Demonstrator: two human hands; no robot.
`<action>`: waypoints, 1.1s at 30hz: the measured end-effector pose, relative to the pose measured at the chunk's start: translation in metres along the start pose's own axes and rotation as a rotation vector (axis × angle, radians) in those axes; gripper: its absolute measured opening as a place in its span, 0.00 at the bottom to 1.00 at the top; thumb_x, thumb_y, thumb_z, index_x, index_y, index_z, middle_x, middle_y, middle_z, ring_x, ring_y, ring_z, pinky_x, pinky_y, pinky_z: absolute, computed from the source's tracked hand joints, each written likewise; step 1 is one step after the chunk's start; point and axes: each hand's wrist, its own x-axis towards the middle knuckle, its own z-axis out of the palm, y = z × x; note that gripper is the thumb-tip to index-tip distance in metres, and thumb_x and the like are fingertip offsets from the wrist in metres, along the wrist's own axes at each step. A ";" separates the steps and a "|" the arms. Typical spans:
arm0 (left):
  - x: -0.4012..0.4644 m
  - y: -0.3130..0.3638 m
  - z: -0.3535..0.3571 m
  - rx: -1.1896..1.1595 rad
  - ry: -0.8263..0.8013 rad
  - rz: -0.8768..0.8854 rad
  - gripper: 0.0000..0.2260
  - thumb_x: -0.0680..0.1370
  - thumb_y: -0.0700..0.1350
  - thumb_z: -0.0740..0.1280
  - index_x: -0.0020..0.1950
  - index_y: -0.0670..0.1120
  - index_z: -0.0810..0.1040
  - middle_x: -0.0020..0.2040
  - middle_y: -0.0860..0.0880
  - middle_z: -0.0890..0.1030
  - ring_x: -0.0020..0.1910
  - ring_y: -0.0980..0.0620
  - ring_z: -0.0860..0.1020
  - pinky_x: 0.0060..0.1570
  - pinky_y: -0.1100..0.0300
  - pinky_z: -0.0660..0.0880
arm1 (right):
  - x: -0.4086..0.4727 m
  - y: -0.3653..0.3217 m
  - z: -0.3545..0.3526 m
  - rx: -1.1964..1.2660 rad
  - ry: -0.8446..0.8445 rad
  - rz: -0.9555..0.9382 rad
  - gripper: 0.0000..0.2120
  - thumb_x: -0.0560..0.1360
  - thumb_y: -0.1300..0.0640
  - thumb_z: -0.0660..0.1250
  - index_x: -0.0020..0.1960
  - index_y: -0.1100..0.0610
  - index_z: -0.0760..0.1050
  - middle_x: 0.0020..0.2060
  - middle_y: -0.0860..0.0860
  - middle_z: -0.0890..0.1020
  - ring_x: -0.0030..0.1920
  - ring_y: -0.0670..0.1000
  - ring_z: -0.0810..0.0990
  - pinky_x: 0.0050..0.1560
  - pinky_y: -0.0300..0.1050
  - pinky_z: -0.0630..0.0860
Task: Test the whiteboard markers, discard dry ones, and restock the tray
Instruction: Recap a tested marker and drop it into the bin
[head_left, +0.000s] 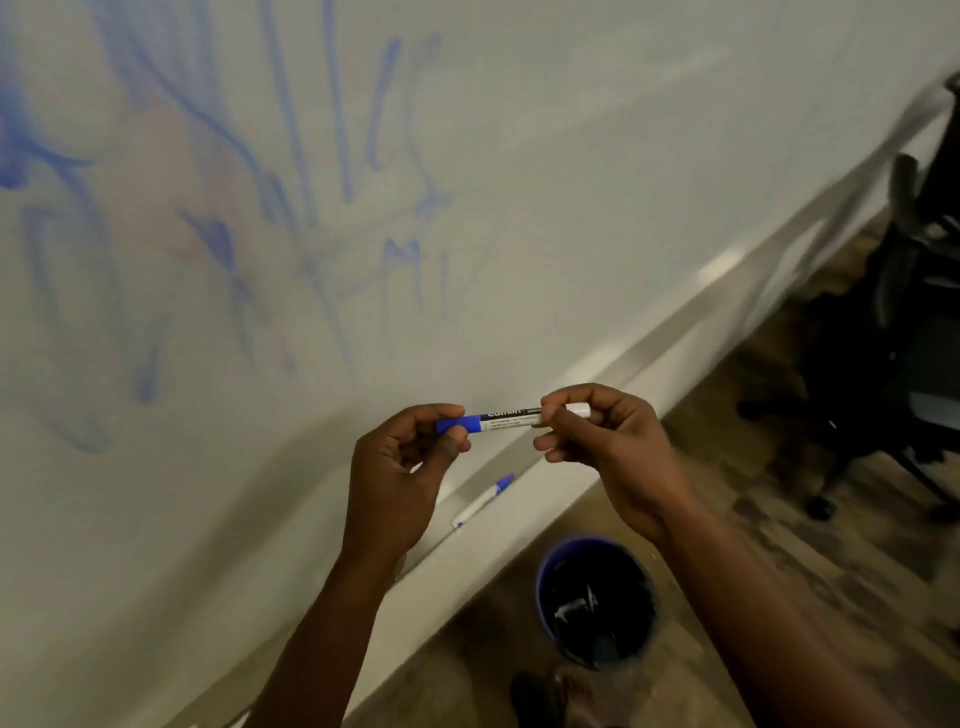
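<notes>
Blue-capped white whiteboard marker (511, 418) horizontal btwn hands: left hand (402, 478) pinches cap end, right hand (605, 447) pinches tail.

Head camera looks down, close over hands (514, 457), facing whiteboard (519, 156).
</notes>
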 end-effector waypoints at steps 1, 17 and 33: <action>-0.003 -0.011 0.012 0.022 -0.036 -0.034 0.10 0.77 0.36 0.72 0.51 0.51 0.84 0.47 0.53 0.87 0.47 0.50 0.86 0.52 0.57 0.81 | -0.003 0.009 -0.013 -0.007 0.052 0.045 0.05 0.76 0.66 0.71 0.52 0.62 0.83 0.42 0.58 0.87 0.40 0.55 0.86 0.46 0.48 0.84; -0.031 -0.146 0.147 0.287 -0.370 -0.429 0.11 0.78 0.40 0.72 0.60 0.48 0.83 0.56 0.50 0.86 0.55 0.53 0.84 0.51 0.67 0.79 | -0.020 0.161 -0.138 -0.055 0.518 0.460 0.08 0.77 0.67 0.71 0.55 0.63 0.76 0.42 0.60 0.83 0.37 0.53 0.85 0.37 0.41 0.82; -0.026 -0.179 0.097 0.451 -0.290 -0.537 0.26 0.79 0.50 0.71 0.76 0.53 0.70 0.74 0.50 0.74 0.71 0.50 0.74 0.67 0.49 0.75 | -0.012 0.202 -0.183 -0.356 0.486 0.549 0.07 0.81 0.50 0.67 0.51 0.54 0.77 0.49 0.57 0.83 0.47 0.52 0.84 0.42 0.48 0.81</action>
